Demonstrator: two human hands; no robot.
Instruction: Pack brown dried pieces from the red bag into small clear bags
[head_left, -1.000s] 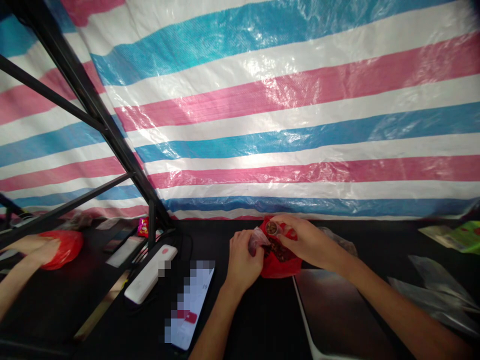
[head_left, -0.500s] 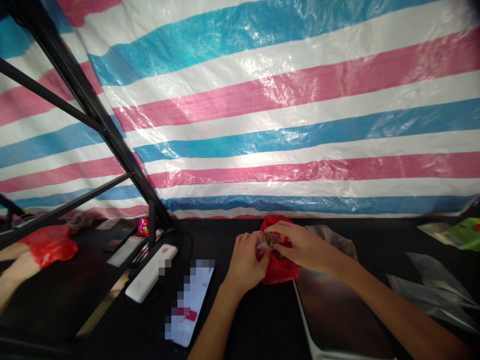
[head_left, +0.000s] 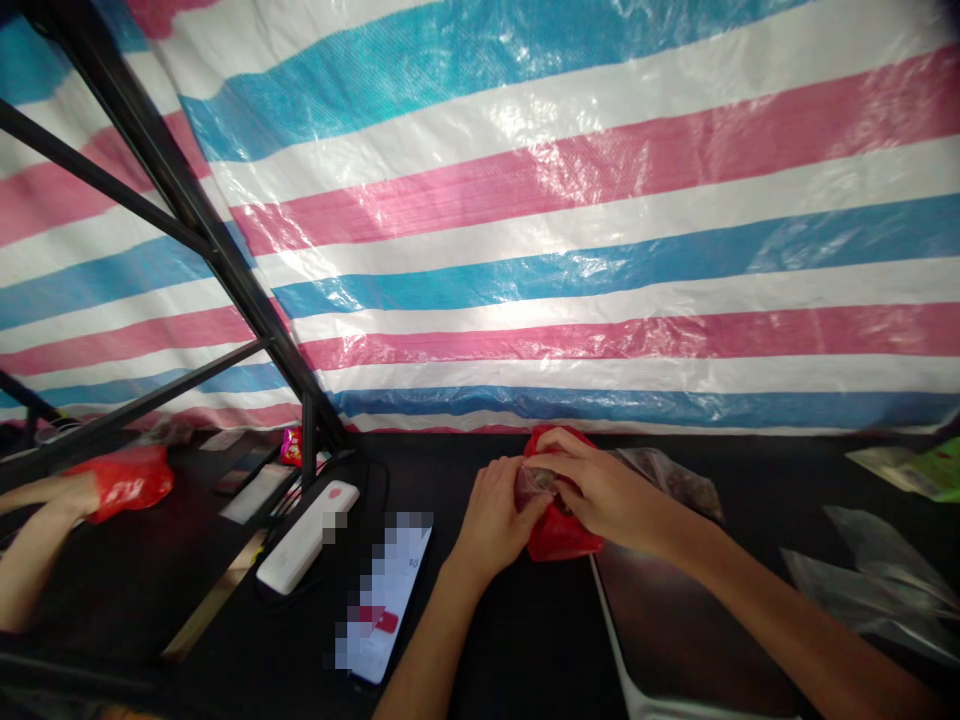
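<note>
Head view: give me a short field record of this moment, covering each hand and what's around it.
Left hand: grips small clear plastic bag from the side
Right hand: closes over the same bag from above
Under hands: red plastic bag
Left of hands: smartphone, white power bank
Behind: striped tarpaulin

Glossy woven plastic tarpaulin [head_left: 570,230], thin shiny red plastic bag [head_left: 562,535], matt black metal frame [head_left: 191,215]
</note>
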